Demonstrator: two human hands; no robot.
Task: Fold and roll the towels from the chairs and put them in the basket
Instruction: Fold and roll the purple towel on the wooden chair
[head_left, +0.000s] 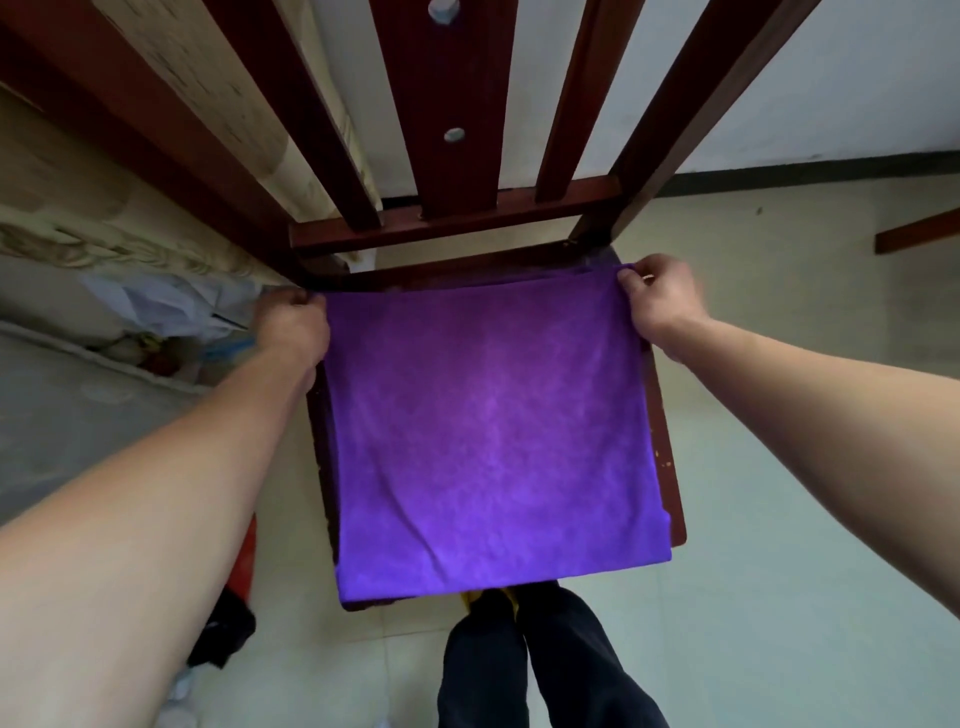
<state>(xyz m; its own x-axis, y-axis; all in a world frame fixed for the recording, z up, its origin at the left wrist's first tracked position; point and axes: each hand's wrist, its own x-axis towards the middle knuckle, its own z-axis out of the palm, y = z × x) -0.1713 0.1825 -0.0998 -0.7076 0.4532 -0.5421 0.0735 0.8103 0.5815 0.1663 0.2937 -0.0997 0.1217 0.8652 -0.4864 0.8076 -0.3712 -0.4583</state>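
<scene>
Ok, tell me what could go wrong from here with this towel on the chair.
1. The purple towel reaches the front edge of the wooden chair seat; a tug could slide it onto the floor.
2. The left hand and right hand pinch only the far corners, so either grip might slip and skew the fold.

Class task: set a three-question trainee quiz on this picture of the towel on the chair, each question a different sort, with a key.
1. True or false: the towel lies spread flat on the seat of the chair.
2. The left hand and right hand pinch which corners? A: nearest the person. B: by the chair back. C: none.
3. Fill in: the towel is coloured ____.
Key: 1 true; 2 B; 3 purple.
</scene>
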